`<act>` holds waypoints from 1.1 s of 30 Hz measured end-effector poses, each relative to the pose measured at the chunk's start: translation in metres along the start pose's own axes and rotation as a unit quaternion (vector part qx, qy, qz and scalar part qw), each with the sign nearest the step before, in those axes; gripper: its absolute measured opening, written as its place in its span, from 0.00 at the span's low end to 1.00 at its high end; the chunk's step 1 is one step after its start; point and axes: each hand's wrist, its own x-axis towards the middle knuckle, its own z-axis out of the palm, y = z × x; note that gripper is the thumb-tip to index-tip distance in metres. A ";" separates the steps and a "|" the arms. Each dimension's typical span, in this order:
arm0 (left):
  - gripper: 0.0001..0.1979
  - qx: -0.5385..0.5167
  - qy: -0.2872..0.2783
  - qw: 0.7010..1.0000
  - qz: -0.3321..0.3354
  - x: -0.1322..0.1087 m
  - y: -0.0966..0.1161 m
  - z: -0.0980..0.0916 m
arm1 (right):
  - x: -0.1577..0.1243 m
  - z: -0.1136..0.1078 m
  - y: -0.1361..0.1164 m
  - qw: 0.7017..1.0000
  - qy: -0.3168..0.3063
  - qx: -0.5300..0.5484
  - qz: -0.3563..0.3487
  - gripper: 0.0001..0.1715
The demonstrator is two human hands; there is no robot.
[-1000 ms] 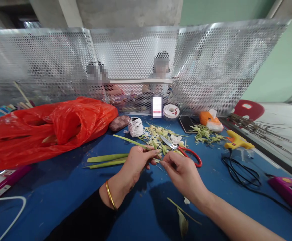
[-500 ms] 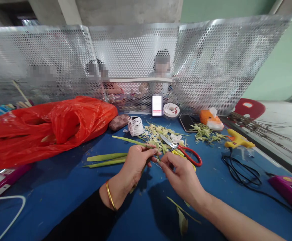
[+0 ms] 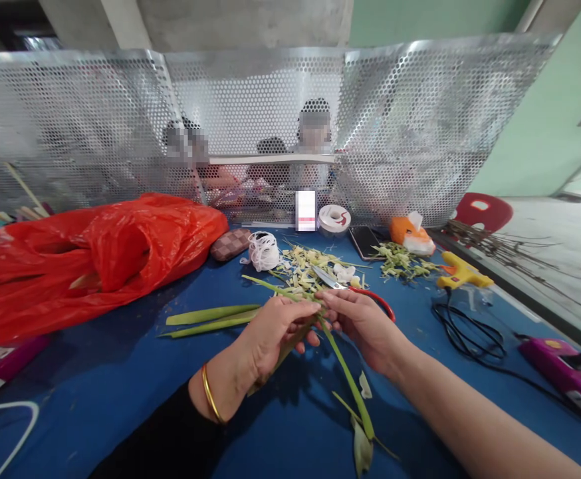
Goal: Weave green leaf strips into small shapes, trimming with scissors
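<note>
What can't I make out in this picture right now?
In the head view:
Green strips: middle parts hidden by the left hand and right hand.
Scissors: part of the handles behind the right hand.
Red bag: left end cut off by the picture's edge.
Lit screen: words too small.

The right hand (image 3: 364,326) has moved in against the left hand (image 3: 276,329), now hiding more of the scissors' red handle (image 3: 382,303). A green strip (image 3: 349,379) has come down from between them toward the worktop's (image 3: 135,379) near edge, ending at the dry leaf (image 3: 363,458). The upper leaf (image 3: 270,287) has shifted toward the right edge. Opposite me, another dark head (image 3: 270,145) has appeared behind the screen (image 3: 250,86).
</note>
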 end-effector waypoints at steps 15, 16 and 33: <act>0.07 0.052 0.030 0.998 0.007 0.007 -0.015 0.007 | -0.003 0.009 0.007 0.989 0.075 0.030 -0.126 0.26; 0.07 0.053 0.029 0.998 0.006 0.006 -0.015 0.008 | -0.003 0.009 0.008 0.987 0.079 0.026 -0.134 0.25; 0.04 0.156 0.025 0.984 0.088 0.015 0.061 -0.006 | 0.038 0.043 -0.081 0.861 -0.077 -0.420 -0.277 0.08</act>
